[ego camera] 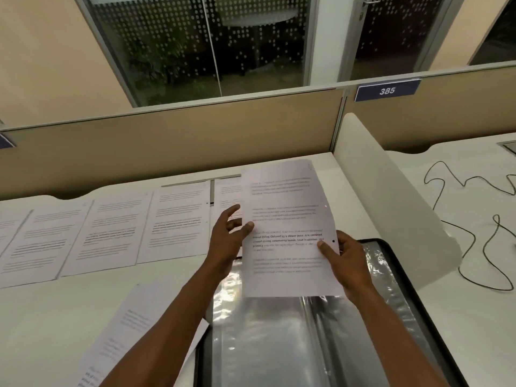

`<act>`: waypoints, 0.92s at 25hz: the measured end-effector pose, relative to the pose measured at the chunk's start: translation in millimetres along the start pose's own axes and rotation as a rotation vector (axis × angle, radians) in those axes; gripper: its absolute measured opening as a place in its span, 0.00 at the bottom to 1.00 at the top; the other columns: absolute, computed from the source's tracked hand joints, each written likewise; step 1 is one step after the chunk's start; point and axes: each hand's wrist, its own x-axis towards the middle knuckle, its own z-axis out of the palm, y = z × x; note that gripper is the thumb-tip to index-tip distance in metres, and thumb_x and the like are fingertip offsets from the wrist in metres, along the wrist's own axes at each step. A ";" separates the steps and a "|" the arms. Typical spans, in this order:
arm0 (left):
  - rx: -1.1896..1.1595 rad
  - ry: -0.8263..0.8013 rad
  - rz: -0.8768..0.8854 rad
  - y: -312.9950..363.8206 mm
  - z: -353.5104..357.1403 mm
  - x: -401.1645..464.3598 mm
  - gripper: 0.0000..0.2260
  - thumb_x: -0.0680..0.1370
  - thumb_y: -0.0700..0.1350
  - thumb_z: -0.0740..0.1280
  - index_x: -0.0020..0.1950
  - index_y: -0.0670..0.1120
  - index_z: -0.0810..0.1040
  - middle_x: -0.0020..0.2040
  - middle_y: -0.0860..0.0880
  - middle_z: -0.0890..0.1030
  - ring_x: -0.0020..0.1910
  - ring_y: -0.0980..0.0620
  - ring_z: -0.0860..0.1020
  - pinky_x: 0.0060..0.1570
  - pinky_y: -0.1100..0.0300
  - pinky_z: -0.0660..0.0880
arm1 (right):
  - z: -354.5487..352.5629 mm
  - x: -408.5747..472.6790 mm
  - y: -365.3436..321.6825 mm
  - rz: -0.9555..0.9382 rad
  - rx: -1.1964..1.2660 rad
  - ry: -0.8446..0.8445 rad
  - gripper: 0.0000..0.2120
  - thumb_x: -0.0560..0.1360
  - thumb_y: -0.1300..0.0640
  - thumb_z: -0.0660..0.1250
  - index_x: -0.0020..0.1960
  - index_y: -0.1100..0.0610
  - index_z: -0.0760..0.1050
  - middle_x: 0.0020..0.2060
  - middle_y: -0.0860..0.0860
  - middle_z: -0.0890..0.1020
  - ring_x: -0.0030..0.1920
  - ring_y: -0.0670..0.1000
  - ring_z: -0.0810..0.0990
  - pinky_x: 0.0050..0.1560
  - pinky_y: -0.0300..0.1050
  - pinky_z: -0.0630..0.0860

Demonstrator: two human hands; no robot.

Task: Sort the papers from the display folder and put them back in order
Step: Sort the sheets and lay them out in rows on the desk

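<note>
On the white desk point(42, 317) before you, a row of printed sheets point(111, 230) lies flat along the far edge, side by side from the left border toward the middle, their text too blurred to read. Behind them a tan partition point(167, 146) runs across, and above it a glass wall point(209, 46) with a dotted film shows plants and a round table beyond. Nearer you on the left, one more page point(131, 328) lies at a slant, its lower right corner tucked under the folder point(279, 344).

That folder sits open in front of you, its clear sleeves shiny and wrinkled, its black edge showing on the right. From what shows, the sleeves look empty, though glare hides much.

Above the folder you hold one sheet point(287, 230) upright, facing you, with punched holes along its right edge. Your left hand point(227, 238) pinches its left edge, thumb on the front, the other fingers spread loosely behind. Your right hand point(346, 261) grips the right edge lower down, thumb pressed on the front beside a hole, fingers curled behind the paper.

Right of the sheet a white divider point(391, 208) slopes down from the partition and splits your desk from the next one. A blue tag point(386, 90) marked 385 hangs on the partition above it. Across the neighbouring desk a thin black cable point(480, 241) lies in loose loops.
</note>
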 end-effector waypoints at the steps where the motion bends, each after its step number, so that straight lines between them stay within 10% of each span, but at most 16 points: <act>1: 0.077 -0.031 0.029 -2.0 16.4 5.8 0.33 0.76 0.43 0.74 0.75 0.60 0.64 0.62 0.51 0.79 0.58 0.49 0.81 0.57 0.49 0.80 | -11.5 19.4 4.8 0.019 -0.009 0.045 0.09 0.77 0.58 0.73 0.55 0.48 0.80 0.49 0.52 0.86 0.47 0.53 0.86 0.48 0.53 0.84; 4: 0.360 -0.091 0.223 -14.1 64.9 27.0 0.41 0.75 0.41 0.73 0.79 0.63 0.53 0.69 0.53 0.70 0.63 0.52 0.75 0.59 0.54 0.77 | -39.5 76.6 11.0 0.039 -0.092 0.142 0.14 0.75 0.57 0.75 0.58 0.50 0.76 0.50 0.53 0.85 0.48 0.53 0.84 0.50 0.52 0.82; 7: 0.638 -0.091 0.300 -36.6 105.8 57.1 0.29 0.76 0.39 0.71 0.75 0.53 0.68 0.77 0.48 0.62 0.74 0.47 0.65 0.73 0.49 0.67 | -57.0 124.0 9.4 0.011 -0.222 0.170 0.18 0.75 0.58 0.74 0.62 0.52 0.75 0.51 0.52 0.83 0.47 0.50 0.81 0.47 0.43 0.78; 11: 0.653 -0.090 0.303 -50.9 136.7 93.0 0.21 0.77 0.35 0.69 0.69 0.47 0.75 0.80 0.45 0.58 0.77 0.48 0.59 0.68 0.79 0.48 | -64.0 174.5 13.9 0.023 -0.332 0.118 0.24 0.73 0.66 0.69 0.66 0.50 0.75 0.48 0.50 0.80 0.47 0.50 0.79 0.44 0.39 0.74; 23: 1.021 -0.236 0.414 -78.6 126.9 149.3 0.17 0.80 0.41 0.68 0.69 0.43 0.76 0.78 0.46 0.64 0.75 0.44 0.63 0.75 0.48 0.63 | -54.8 228.8 65.2 -0.168 -0.588 0.147 0.11 0.75 0.69 0.68 0.55 0.61 0.83 0.54 0.56 0.84 0.52 0.56 0.82 0.54 0.38 0.71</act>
